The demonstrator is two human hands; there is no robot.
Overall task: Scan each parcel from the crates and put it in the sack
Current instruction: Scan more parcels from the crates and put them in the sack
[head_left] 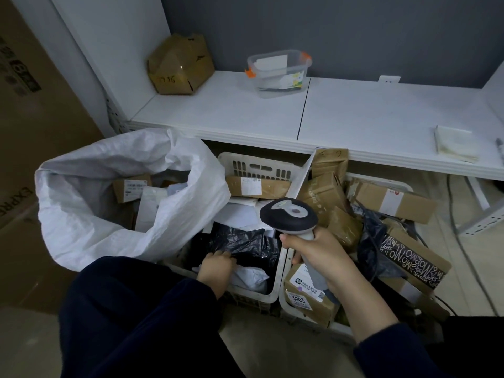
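head view, single frame. the left hand is reaching down into the white slotted plastic crate on the left. its fingers are lying against the near edge of a crinkled black plastic mailer bag. the fingertips are hiding behind the bag's folds, so i cannot tell whether the hand is pinching the bag or only touching it. a white poly mailer is lying just beside the hand, partly under the black bag.

the right hand is clenching round the grey handle of a black-and-white handheld barcode scanner. the scanner's head is hanging above the wall between the two crates.

the white plastic crate on the right is holding a heap of brown cardboard parcels. nearest me i am seeing a brown carton labelled 3003, and to its right a carton wrapped in black patterned tape.

the white woven sack is standing open to the left of the crates, touching the left one. a small brown box with a white label is lying inside it.

behind, a white shelf is carrying a crumpled brown cardboard box and a clear plastic tub with orange clips.
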